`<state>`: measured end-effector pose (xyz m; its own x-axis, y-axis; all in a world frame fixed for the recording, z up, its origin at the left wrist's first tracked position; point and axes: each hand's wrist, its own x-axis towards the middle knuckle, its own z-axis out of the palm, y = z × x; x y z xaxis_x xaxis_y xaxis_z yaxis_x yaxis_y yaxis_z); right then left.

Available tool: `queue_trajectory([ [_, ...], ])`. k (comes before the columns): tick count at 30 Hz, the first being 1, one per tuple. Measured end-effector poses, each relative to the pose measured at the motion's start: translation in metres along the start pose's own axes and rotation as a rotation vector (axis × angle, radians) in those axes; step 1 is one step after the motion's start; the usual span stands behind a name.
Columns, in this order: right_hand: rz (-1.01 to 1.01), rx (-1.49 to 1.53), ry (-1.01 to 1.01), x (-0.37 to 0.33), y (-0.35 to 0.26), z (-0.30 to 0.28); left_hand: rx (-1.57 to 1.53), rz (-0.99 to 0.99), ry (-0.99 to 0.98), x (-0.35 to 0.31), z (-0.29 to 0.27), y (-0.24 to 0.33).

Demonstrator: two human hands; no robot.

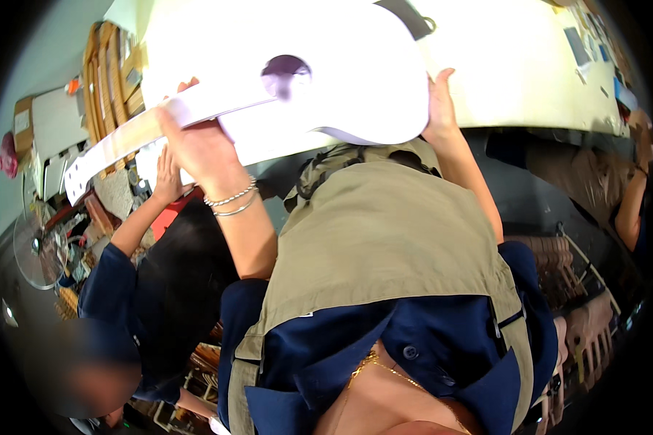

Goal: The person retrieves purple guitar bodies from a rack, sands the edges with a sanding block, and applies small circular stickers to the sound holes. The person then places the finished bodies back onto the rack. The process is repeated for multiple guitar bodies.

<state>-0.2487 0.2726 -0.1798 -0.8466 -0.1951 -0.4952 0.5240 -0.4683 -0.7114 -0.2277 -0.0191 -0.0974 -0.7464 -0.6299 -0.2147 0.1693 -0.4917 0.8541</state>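
A white guitar [370, 80] without strings lies across in front of me, over a bright pale worktop. Its round sound hole [286, 76] faces up, and the neck runs to the left, ending in a headstock [78, 177] with small holes. My left hand [203, 148], with bracelets at the wrist, wraps round the neck near the body. At the body's right end my right hand [440, 109] grips the edge, thumb raised; its other fingers are mostly hidden. Strong light washes out much of the guitar's surface.
A co-worker on my left reaches a hand [168, 174] close to the guitar's neck. Another person's arm [631, 206] shows at the far right beside the worktop [515, 72]. Wooden pieces [107, 80] and a fan [40, 246] stand left; racks of brown parts [588, 326] stand right.
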Motion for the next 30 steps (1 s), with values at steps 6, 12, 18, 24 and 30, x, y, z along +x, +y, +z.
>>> queue_trajectory([
  [6,-0.007,0.104,0.027,0.005,0.017,-0.014,-0.009,0.152,-0.067,-0.035,0.032,0.001],
  [12,0.038,0.200,0.018,0.000,0.024,-0.016,0.073,0.125,-0.236,-0.046,0.024,0.006],
  [18,-0.104,-0.061,-0.179,0.011,0.041,-0.051,0.441,0.349,-0.809,-0.031,0.001,0.038],
  [24,-0.192,-0.222,-0.058,0.010,0.055,-0.053,0.381,0.315,-0.713,-0.051,0.013,0.031],
  [30,-0.253,-0.366,-0.034,-0.005,0.040,-0.046,0.222,0.268,-0.449,-0.053,0.022,0.024],
])
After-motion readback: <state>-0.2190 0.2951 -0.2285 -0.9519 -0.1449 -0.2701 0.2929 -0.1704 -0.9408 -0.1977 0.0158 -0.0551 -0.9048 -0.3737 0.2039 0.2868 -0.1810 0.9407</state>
